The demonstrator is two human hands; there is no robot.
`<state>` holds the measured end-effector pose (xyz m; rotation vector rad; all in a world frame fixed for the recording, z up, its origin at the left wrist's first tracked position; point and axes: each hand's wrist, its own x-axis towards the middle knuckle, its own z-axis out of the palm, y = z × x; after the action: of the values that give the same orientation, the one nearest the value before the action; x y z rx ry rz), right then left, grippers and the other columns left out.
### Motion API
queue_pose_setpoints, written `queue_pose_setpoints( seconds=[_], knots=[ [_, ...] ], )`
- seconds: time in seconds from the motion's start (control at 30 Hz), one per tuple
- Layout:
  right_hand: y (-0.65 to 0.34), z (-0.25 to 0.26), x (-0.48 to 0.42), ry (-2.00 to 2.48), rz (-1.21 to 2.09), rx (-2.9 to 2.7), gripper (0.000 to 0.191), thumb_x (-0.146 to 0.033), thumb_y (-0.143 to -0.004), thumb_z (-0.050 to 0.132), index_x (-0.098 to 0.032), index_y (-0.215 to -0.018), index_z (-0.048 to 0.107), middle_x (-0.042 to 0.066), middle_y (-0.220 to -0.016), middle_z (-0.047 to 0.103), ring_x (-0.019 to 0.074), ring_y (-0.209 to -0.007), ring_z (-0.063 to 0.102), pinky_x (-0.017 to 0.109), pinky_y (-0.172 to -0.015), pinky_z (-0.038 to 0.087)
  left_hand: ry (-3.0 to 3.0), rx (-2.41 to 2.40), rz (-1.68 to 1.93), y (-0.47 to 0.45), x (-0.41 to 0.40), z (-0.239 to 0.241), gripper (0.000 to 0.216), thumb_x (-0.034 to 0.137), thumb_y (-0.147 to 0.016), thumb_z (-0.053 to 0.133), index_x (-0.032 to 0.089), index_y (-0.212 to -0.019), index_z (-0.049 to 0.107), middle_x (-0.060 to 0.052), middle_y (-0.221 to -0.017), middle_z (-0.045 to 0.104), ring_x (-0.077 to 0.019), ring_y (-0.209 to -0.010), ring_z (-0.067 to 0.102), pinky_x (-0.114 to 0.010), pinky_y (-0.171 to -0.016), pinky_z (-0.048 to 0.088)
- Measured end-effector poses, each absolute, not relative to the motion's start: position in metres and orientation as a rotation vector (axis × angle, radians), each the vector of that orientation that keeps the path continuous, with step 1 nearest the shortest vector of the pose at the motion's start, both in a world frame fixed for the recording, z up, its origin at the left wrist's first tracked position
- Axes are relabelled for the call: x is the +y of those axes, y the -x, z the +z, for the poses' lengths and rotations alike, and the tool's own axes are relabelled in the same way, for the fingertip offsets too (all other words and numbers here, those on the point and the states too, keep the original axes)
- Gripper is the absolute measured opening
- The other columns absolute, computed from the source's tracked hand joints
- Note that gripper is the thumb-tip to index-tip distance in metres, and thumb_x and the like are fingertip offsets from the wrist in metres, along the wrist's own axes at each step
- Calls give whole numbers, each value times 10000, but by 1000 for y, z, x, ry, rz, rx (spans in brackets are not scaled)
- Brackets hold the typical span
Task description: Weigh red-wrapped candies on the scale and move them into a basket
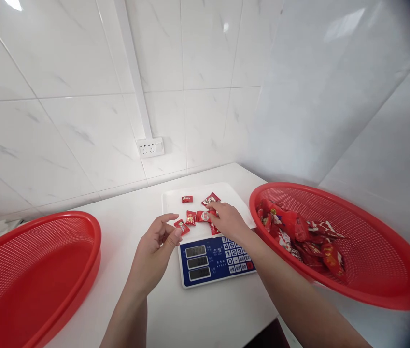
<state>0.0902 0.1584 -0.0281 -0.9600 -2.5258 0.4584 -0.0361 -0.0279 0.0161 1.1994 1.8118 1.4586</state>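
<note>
Several small red wrapped packets lie on the white pan [168, 195] of a digital scale [219, 261] with a blue keypad panel. My left hand [152, 256] is at the pan's front left, fingers curved and apart. Its thumb tip is close to a red packet [182, 226]; I cannot tell if they touch. My right hand [228, 221] reaches over the pan's right side, thumb and forefinger closed at a red packet [202, 216] with a pale round print. A red-and-white packet [211, 198] lies just beyond those fingers, and another packet [215, 229] is partly hidden under the hand.
To the right stands a red perforated basket [378, 261] holding a heap of red packets [306, 237]. Another red basket [94, 241] is at the left, its inside bottom showing. The white table [118, 227] meets a tiled wall with a power socket [150, 147].
</note>
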Motion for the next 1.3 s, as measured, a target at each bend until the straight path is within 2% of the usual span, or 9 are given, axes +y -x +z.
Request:
queue_pose_setpoints(
  seconds=[0.13,0.37,0.5,0.63,0.73,0.83,1.03,1.2,1.3],
  knots=[
    [-87,-25,165,1037,419,-2472,276,-143,-867,436,-170,-1068,624,87,-1052,679,238,-1002,585,354,-847,435,-1208,1816,1445,37,-28,15,326,459,-847,501,261,-1105,507,29,-720,549,-148,-734,549,-310,-731,449],
    [-93,-24,153,922,477,-2586,299,-303,-779,613,-229,-1069,629,54,-1110,671,241,-1033,588,340,-854,434,-1236,1833,1395,38,-27,14,308,460,-848,491,273,-1091,517,31,-734,549,-153,-752,554,-308,-732,442],
    [-84,-27,155,968,458,-2541,228,-254,-821,547,-208,-1022,643,81,-1089,675,254,-1009,601,371,-867,421,-1254,1861,1374,36,-27,14,304,464,-848,487,269,-1075,538,33,-716,549,-155,-754,568,-291,-714,447],
    [-77,-29,161,1027,492,-2440,301,-270,-885,457,-171,-1138,586,112,-1164,636,250,-1055,584,375,-883,431,-1260,1872,1393,37,-27,15,309,458,-843,494,252,-1068,549,25,-704,548,-156,-731,563,-289,-702,454],
    [-83,-28,156,966,548,-2433,370,-305,-887,479,-182,-1233,521,91,-1273,571,210,-1161,520,333,-947,409,-1267,1892,1392,37,-27,15,304,450,-846,492,250,-1068,550,21,-706,552,-158,-731,560,-289,-694,454],
    [-99,-27,145,867,594,-2457,333,-279,-844,548,-198,-1167,568,76,-1241,580,212,-1168,502,348,-974,391,-1272,1923,1361,37,-27,16,298,454,-851,484,262,-1070,546,27,-709,555,-157,-742,563,-281,-686,446],
    [-120,-31,137,798,546,-2538,108,-207,-810,582,-209,-860,678,53,-1022,660,213,-981,582,358,-886,434,-1293,1939,1329,36,-27,17,285,448,-860,470,271,-1071,545,33,-706,553,-151,-738,566,-267,-671,443],
    [-115,-32,149,920,428,-2516,184,-204,-841,539,-174,-950,685,93,-1068,661,243,-1006,584,390,-902,434,-1340,2051,1255,34,-25,16,256,437,-879,435,284,-1057,538,30,-740,583,-151,-731,564,-262,-649,446],
    [-115,-34,147,903,431,-2482,233,-217,-860,510,-162,-1022,669,111,-1139,634,249,-1056,567,401,-925,437,-1492,2223,1093,36,-22,11,236,387,-911,369,260,-991,551,-7,-906,634,-174,-866,583,-294,-724,473]
  ],
)
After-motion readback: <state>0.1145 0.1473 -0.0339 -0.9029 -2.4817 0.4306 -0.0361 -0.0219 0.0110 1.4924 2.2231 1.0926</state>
